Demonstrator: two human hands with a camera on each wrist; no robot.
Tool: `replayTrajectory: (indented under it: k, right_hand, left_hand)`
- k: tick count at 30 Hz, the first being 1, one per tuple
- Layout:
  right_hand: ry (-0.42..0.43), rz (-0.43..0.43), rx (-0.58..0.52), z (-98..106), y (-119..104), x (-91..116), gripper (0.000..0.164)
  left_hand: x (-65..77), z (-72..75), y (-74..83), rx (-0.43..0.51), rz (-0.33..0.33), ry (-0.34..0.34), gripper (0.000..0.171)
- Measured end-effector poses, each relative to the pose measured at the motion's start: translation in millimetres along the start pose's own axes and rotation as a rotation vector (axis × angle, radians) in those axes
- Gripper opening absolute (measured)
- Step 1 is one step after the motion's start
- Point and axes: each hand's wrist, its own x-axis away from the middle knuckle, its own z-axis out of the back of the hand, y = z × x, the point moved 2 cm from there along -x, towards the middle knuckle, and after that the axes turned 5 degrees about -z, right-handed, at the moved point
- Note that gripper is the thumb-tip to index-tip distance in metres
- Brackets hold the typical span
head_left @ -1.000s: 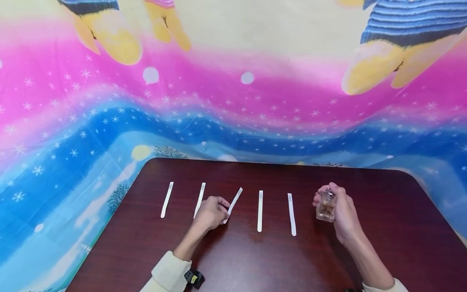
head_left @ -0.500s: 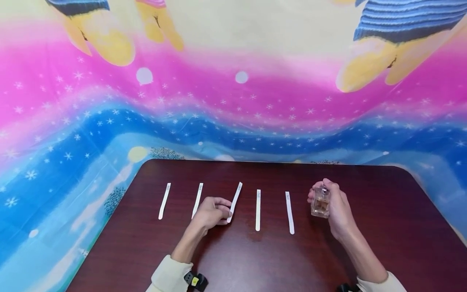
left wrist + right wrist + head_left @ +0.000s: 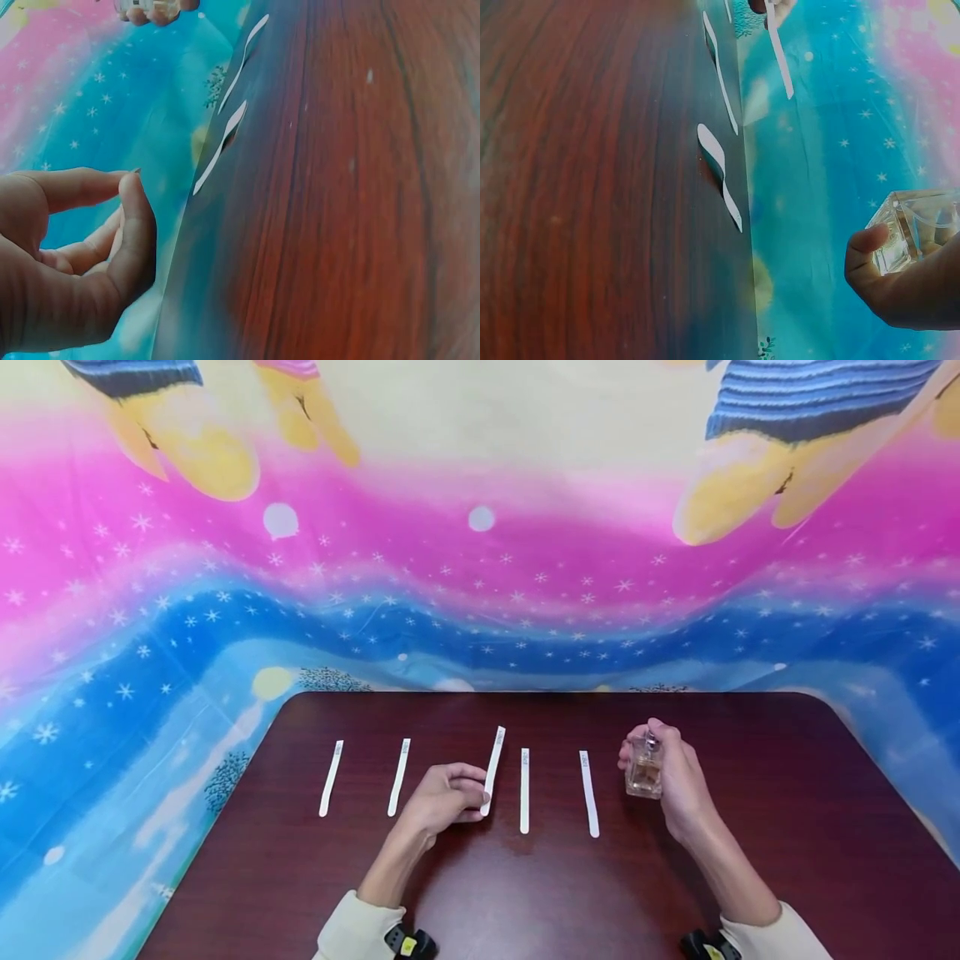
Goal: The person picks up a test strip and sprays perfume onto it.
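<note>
My left hand (image 3: 444, 800) pinches a white paper test strip (image 3: 493, 768) near its rounded lower end, with thumb and index fingertip meeting in the left wrist view. That strip stands raised, its small printed label at the top. In the right wrist view the held strip (image 3: 781, 56) hangs above the tabletop line. My right hand (image 3: 684, 785) grips a clear glass perfume bottle (image 3: 645, 774) holding amber liquid, its thumb up by the sprayer top. Closest to the left hand lie a strip (image 3: 525, 793) on its right and another strip (image 3: 399, 778) on its left.
Further labelled strips lie on the dark red-brown table (image 3: 517, 893): one strip (image 3: 332, 779) at the far left and one wavy strip (image 3: 589, 795) between the hands. Behind the table's far edge hangs a colourful printed cloth (image 3: 420, 568).
The left hand has lifted its strip and shifted right, bringing the strip more upright. The right hand with the perfume bottle has drifted slightly left and up in the view, as has the whole scene leftward.
</note>
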Motion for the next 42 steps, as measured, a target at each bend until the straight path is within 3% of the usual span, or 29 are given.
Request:
replayTrajectory:
  k: [10,29,42]
  right_hand:
    - [-0.006,0.008,0.000,-6.7,-1.7,0.0,0.046]
    - [-0.004,-0.024,0.013,-18.7,-2.2,-1.2,0.045]
    - [-0.028,-0.062,0.051,-27.1,0.7,-3.1,0.046]
  left_hand:
    - [3.0,-17.5,6.0,0.061,-0.062,-0.082,0.050]
    - [11.9,-42.1,19.8,0.147,-0.086,-0.150,0.049]
    - [16.1,-47.2,24.6,0.161,-0.079,-0.167,0.049]
